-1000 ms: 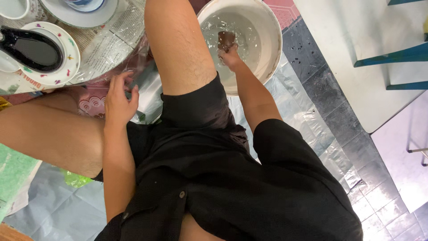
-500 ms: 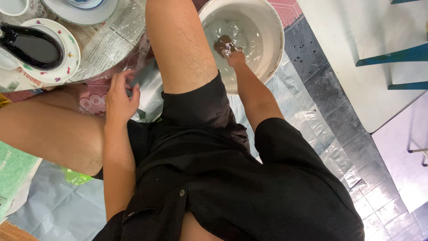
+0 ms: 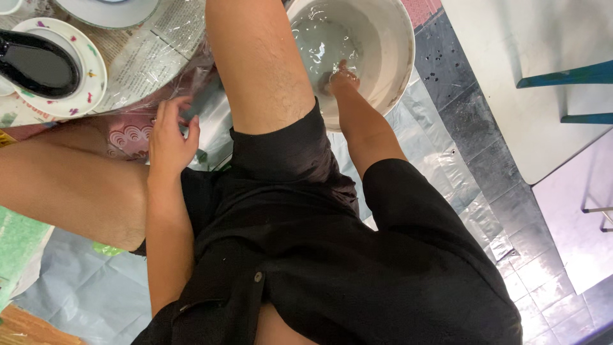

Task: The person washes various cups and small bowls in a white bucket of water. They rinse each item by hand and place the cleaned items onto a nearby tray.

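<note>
Clad in a black short-sleeved button shirt (image 3: 268, 287), one dark round button visible well below the fingers. Black shorts (image 3: 287, 160) ending above bare knees. Bare forearms; left hand (image 3: 169, 137) and right hand (image 3: 341, 80) ungloved, no rings or watch visible.

White bucket (image 3: 401, 57), black shorts (image 3: 383, 268), white plate (image 3: 89, 70) (small coloured floral motifs).

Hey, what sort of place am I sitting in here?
Probably an informal floor workspace, perhaps for craft or washing up: plastic sheeting and newspaper cover the tiled floor, painted plates lie nearby, and your right hand dips into a white bucket of water.
</note>
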